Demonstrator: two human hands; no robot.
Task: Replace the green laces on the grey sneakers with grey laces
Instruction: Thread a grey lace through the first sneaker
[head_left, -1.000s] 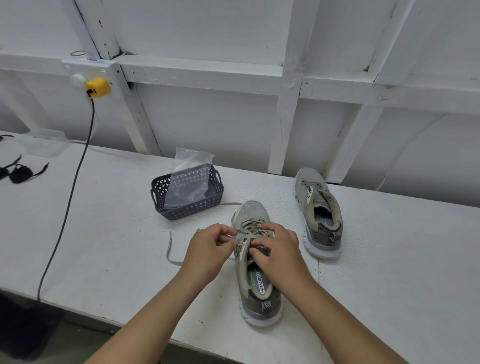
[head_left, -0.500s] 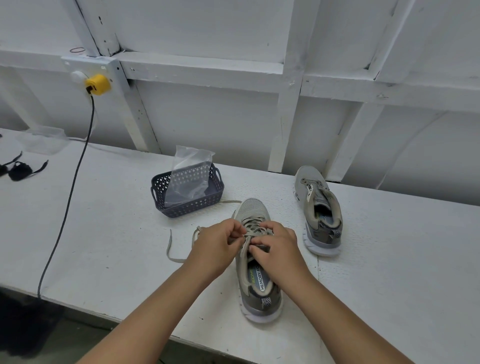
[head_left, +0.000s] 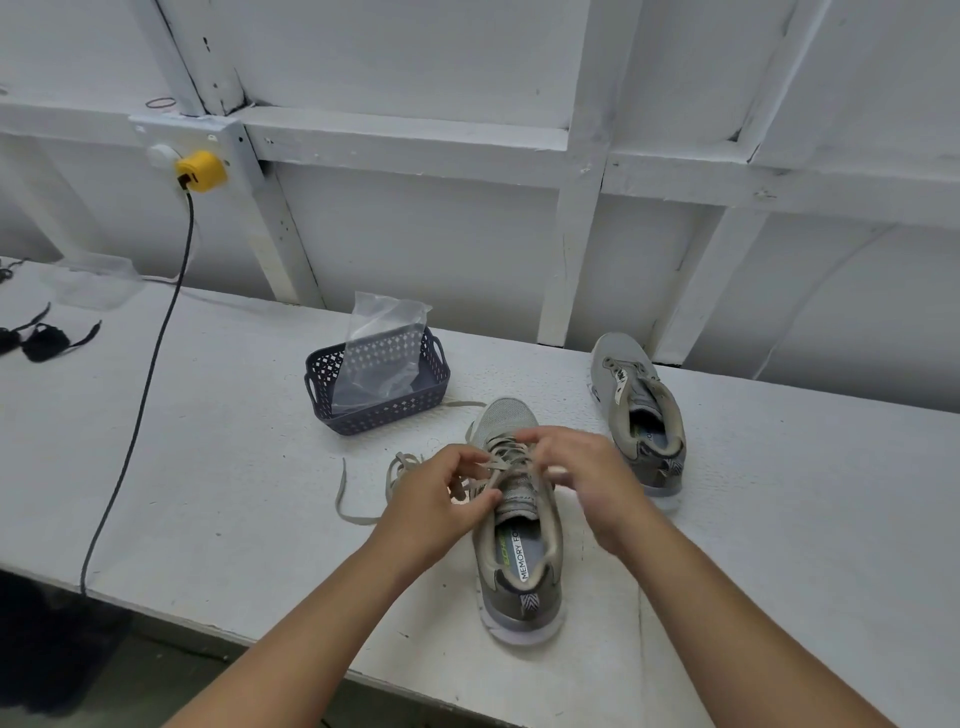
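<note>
The near sneaker is grey with a white sole and a black-and-white zigzag tab at its heel. Its lace is pale grey-tan. The basket is dark blue-grey with diamond holes. The plug is yellow. The table is white.

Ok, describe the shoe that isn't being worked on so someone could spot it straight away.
On the white bench, look right of the dark basket, near the wall. The spare shoe lies there, beyond the right hand. Unlike its partner, nobody touches it.
</note>
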